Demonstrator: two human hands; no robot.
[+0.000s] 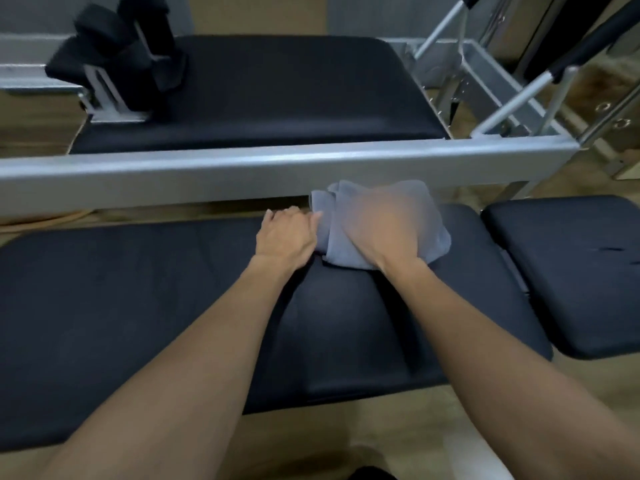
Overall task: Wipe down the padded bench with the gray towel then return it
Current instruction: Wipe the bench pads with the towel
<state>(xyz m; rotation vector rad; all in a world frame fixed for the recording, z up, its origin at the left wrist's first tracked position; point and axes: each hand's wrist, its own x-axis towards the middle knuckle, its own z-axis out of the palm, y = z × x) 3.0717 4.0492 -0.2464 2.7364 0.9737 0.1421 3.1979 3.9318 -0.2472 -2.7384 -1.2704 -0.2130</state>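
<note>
Gray towel [330,233] stretches along padded bench [138,306]

A black padded bench [138,306] is standing on a wooden floor [346,431], its long pad meeting a shorter pad [571,271] at the right. A crumpled gray towel [436,216] is lying near the long pad's far edge. A blurred right hand [381,230] is pressing on the towel, while a left hand [285,237] is resting just beside it, fingers bending over that edge.
</note>
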